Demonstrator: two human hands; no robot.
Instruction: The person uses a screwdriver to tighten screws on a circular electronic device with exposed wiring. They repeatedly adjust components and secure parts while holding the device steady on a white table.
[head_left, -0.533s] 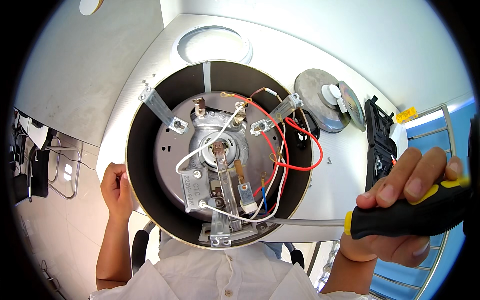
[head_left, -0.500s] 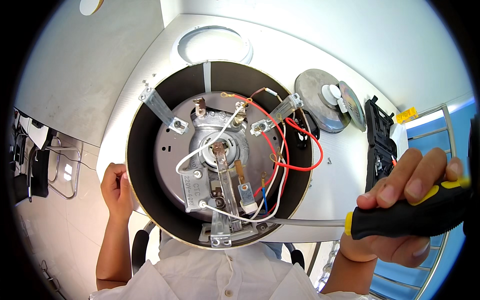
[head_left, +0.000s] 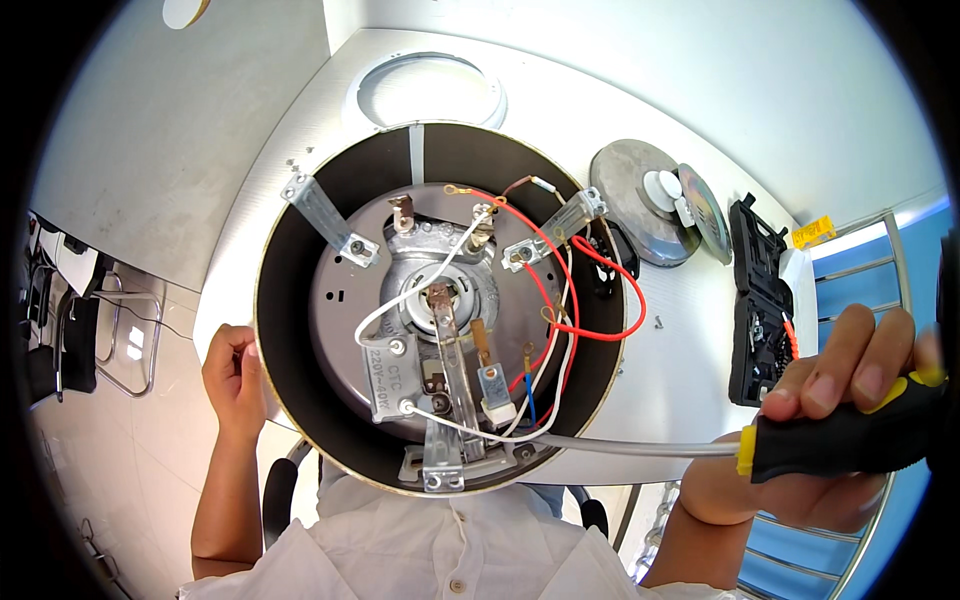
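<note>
An upturned rice cooker housing (head_left: 283, 400) stands at the table's front edge, its inside parts exposed. My left hand (head_left: 233, 380) is closed against its left outer wall, with fingers curled and fingertips partly hidden. My right hand (head_left: 850, 400) grips a screwdriver (head_left: 830, 440) with a black and yellow handle. Its metal shaft runs left over the rim toward a screw (head_left: 523, 453) near the front bracket; I cannot tell whether the tip touches it. Inside lie a grey rectangular metal box (head_left: 390, 380), a long metal strip (head_left: 455, 370), white wires (head_left: 400, 300) and a looped red wire (head_left: 640, 300).
Behind the housing lies a white ring (head_left: 430, 60). On the right are a round metal lid-like plate (head_left: 630, 180), a glass lid (head_left: 706, 210) and a black tool case (head_left: 755, 300). Loose screws (head_left: 658, 322) dot the table. A chair (head_left: 85, 330) stands at left.
My right hand and the screwdriver handle have shifted to the right, and more of the shaft shows. The housing and my left hand have hardly moved.
</note>
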